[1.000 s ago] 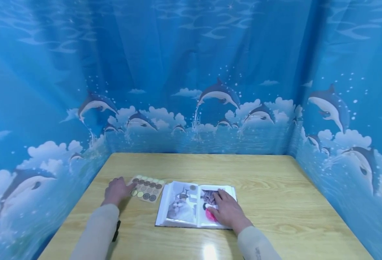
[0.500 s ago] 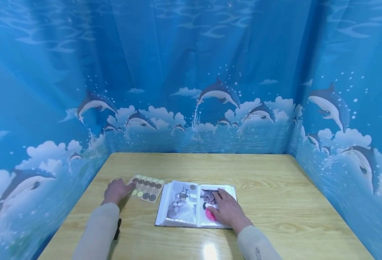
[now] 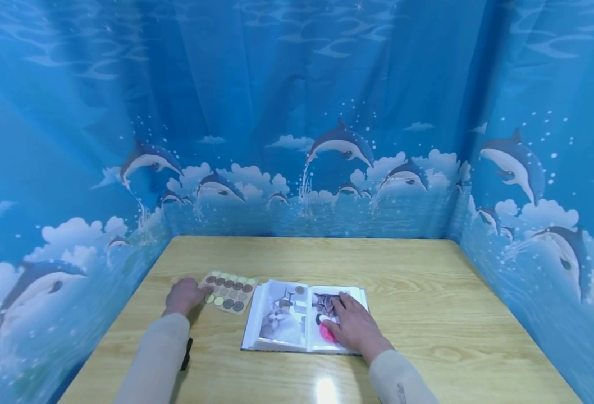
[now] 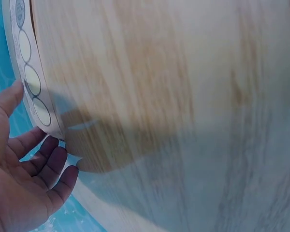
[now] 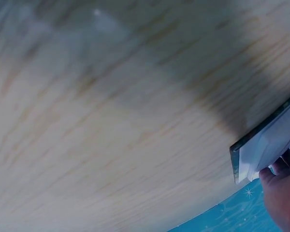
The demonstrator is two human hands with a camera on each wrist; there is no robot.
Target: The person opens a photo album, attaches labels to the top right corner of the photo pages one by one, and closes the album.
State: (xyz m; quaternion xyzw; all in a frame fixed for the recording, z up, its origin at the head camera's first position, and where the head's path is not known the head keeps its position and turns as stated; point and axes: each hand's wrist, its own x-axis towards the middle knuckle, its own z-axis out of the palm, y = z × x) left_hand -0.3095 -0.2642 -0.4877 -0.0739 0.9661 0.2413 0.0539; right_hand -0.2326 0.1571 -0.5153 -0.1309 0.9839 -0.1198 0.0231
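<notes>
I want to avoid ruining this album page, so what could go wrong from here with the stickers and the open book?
1. The left hand touches only the near edge of the sticker sheet; the loose sheet could slide on the glossy table when a sticker is peeled.
2. The right hand lies flat on the right page of the photo album; if it lifts, the pages might flip shut.
3. The album's plastic pages look shiny, so a sticker may land crooked.

A light wooden table (image 3: 403,280) with a glossy top carries an open photo album (image 3: 289,320) showing cat pictures near its front middle. Just left of the album lies a sticker sheet (image 3: 228,292) of round stickers, flat on the wood.
</notes>
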